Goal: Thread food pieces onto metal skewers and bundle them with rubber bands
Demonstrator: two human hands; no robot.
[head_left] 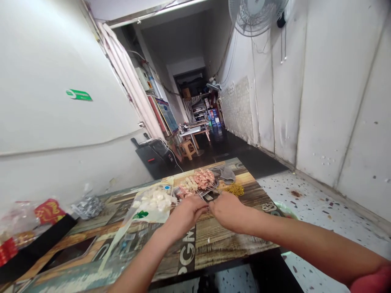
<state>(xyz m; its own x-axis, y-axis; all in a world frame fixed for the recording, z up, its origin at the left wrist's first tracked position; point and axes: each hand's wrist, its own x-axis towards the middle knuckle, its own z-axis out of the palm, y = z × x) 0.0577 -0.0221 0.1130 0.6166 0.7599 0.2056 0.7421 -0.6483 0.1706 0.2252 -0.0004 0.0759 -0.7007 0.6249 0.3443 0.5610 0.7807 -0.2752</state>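
Note:
My left hand [186,213] and my right hand [227,209] meet over the middle of the printed table [214,244], fingers curled together at a thin skewer stick [208,205]; what exactly each pinches is too small to name. Just beyond the fingertips lie bunches of skewered pink meat [203,178] and paler skewers [187,187]. A clear plastic bag of white food pieces [154,200] lies to the left of my left hand.
A pile of yellow rubber bands [234,189] and a grey cloth [226,173] lie at the table's far right. Red packets [45,211] and a black strap [36,244] sit at the left. Beyond is a corridor with a stool [187,149]; a wall fan [255,14] hangs above.

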